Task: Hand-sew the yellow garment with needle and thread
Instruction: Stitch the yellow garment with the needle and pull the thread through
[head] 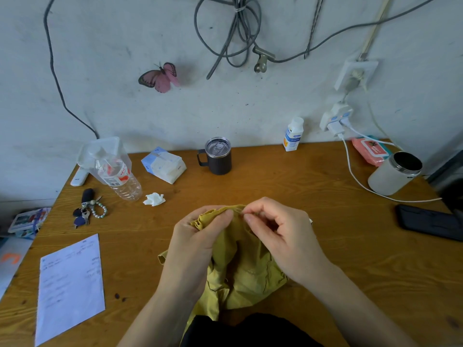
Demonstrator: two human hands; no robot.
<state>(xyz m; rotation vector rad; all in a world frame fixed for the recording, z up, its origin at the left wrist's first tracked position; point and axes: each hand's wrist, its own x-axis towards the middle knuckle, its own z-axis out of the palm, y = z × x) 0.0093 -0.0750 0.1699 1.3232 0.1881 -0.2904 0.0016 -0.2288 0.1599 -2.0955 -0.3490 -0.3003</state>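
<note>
Right hand (280, 229): grip pinched tight on what I take for the needle (240, 210), a faint sliver at the fold's top edge. Left hand (198, 236), touching alongside, clamps the bunched yellow garment (240, 269); the held edge runs leftward from the pinch. Cloth trails down over the table (350, 246).

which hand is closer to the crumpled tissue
Left. The left hand holds the yellow garment, to the right of the crumpled tissue and nearer the viewer; the right hand sits farther right.
</note>
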